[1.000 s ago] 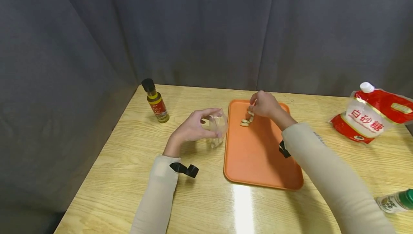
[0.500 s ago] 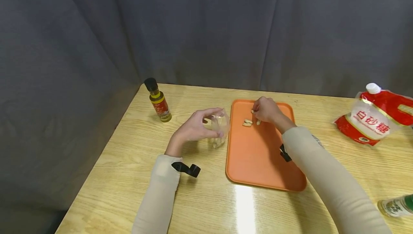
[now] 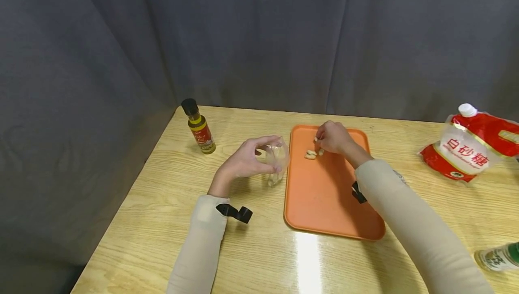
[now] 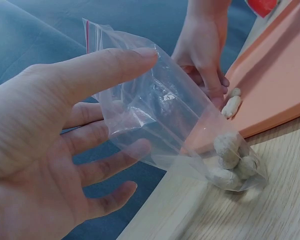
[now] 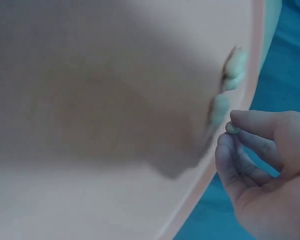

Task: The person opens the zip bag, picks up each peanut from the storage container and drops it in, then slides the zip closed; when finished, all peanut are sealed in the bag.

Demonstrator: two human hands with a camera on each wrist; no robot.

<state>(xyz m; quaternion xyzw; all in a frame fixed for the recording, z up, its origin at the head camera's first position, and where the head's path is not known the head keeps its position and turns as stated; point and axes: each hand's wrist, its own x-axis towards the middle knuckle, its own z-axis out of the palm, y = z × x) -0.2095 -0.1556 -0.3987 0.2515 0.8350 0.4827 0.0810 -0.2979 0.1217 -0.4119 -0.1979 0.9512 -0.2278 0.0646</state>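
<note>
My left hand [image 3: 247, 161] holds a clear zip-lock bag [image 4: 165, 120] by its mouth, thumb on one side and fingers on the other. Several unshelled peanuts [image 4: 229, 150] lie in the bag's bottom corner, seen in the left wrist view. Over the far part of the orange tray [image 3: 320, 199], my right hand [image 3: 334, 138] pinches a peanut [image 5: 232, 128] between thumb and fingertips. A few loose peanuts [image 3: 310, 155] lie on the tray close to those fingers. In the left wrist view, the bag partly covers the tray's edge.
An olive oil bottle [image 3: 200, 134] stands at the far left of the wooden table [image 3: 162, 222]. To the tray's right is a red-and-white bag of sugar [image 3: 462, 149]. A green-capped shaker jar [image 3: 496, 258] sits at the near right. Dark curtains [image 3: 259, 37] hang behind the table.
The right hand has shifted slightly toward me over the tray, its fingertips still among the peanuts. The left hand and bag stay in place; the head view has turned a little.
</note>
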